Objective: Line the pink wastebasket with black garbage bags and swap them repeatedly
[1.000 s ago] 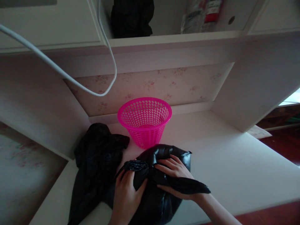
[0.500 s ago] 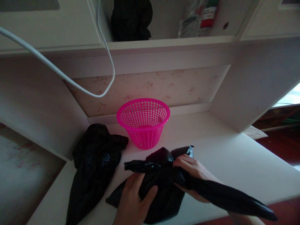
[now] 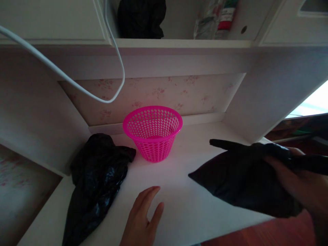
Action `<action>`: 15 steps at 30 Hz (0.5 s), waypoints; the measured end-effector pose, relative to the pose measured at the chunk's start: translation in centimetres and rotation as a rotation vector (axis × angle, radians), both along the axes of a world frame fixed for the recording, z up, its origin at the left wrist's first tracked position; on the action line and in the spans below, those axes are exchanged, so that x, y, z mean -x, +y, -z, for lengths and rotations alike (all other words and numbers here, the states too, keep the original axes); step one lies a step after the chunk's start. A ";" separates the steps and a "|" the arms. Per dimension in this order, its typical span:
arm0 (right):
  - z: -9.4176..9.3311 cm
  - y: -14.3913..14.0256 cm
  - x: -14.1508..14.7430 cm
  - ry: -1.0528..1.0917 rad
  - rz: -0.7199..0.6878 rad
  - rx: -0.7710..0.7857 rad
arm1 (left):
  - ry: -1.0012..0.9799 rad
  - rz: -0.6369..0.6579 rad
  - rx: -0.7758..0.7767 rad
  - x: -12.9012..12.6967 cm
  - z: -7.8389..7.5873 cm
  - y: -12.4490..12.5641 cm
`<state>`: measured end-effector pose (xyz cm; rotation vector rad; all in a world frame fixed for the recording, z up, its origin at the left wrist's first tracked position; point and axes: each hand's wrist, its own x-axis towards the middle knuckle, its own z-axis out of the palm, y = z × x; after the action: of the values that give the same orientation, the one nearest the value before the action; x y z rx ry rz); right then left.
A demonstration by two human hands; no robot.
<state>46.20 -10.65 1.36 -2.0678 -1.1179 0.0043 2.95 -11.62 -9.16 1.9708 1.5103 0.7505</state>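
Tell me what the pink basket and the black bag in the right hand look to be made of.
Pink basket: likely moulded plastic, going by its even rows of holes and bright, uniform colour. Black bag, gripped by the right hand: probably thin plastic film, since it crumples, sags and shows a faint sheen.

Bare desk (image 3: pixel 202 150) between pink basket (image 3: pixel 152 131) and held black bag (image 3: pixel 246 177)

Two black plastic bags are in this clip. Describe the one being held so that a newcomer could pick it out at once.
Start at the white desk surface with the pink perforated plastic basket at its back. Right of the basket, over the desk's front right edge, the right hand grips a gathered black plastic bag. Unlike the crumpled black bag lying left of the basket, it is lifted.
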 end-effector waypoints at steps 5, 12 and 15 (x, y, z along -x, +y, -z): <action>-1.2 2.0 0.9 -0.016 0.311 0.084 | -0.034 -0.138 -0.058 2.2 0.7 1.1; 3.5 5.7 2.0 -0.012 0.162 0.193 | 0.053 -0.262 -0.244 6.3 2.8 2.2; 5.9 6.2 1.5 0.075 0.213 0.139 | 0.188 -0.321 -0.374 9.1 4.1 2.8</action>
<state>44.72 -4.48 -4.58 -2.2829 -0.8698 0.0559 -6.16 -8.80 -13.25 2.1376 1.9454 1.0711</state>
